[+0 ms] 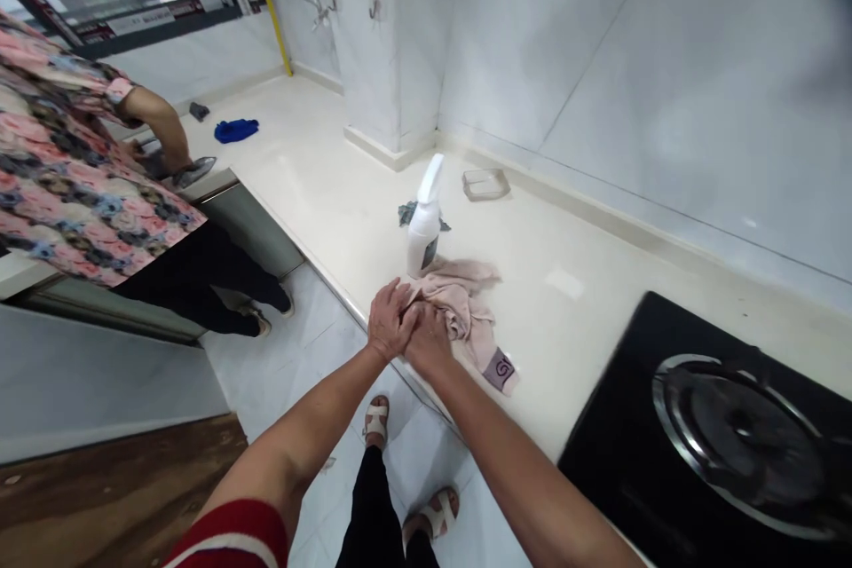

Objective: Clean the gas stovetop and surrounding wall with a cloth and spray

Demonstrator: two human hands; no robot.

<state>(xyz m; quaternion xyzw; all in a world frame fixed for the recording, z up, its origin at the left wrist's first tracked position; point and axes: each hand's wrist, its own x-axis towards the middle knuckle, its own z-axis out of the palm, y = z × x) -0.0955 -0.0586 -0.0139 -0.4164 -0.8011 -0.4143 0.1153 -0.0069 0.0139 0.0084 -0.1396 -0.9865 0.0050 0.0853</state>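
A pale pink cloth [474, 277] lies crumpled on the counter, with a grey patch at its near right end. My right hand [429, 342] is closed on the cloth's left part, its fingers partly hidden in the folds. Right beside it, my left hand [390, 319] has its fingers bent over the cloth's edge, and the two hands touch near the thumbs. Just beyond them stands a white spray bottle [421, 235], upright. A dark crumpled rag [406, 213] is partly hidden behind the bottle.
A clear plastic tray [485, 195] sits by the wall. At right is a black gas stove [639, 426]. A blue cloth [236, 130] lies farther along the cream counter [299, 151]. Another person [86, 169] in a flowered shirt works at the far left counter.
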